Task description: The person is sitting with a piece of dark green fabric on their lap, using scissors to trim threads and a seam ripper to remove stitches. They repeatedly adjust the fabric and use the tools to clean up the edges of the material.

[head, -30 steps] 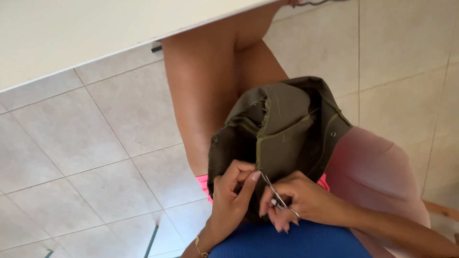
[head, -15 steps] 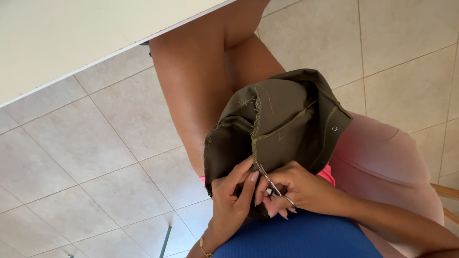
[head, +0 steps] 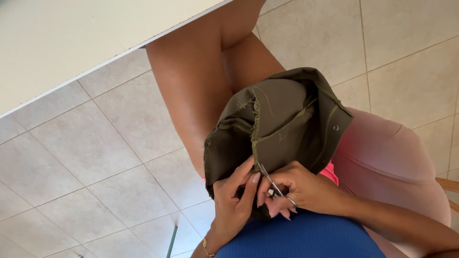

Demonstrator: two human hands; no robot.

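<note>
Here the olive cloth (head: 282, 119) lies bunched on the person's lap, just up and away from both hands. The right hand (head: 306, 191) has its grip closed on small scissors (head: 275, 186), blades slanting up-left toward the frayed seam. The left hand (head: 234, 203) pinches the cloth's lower edge right beside them, just as near the seam.

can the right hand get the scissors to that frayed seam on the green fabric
Probably yes: the right hand holds the scissors with tips already at the seam, and the left hand holds the fabric beside it.
</note>
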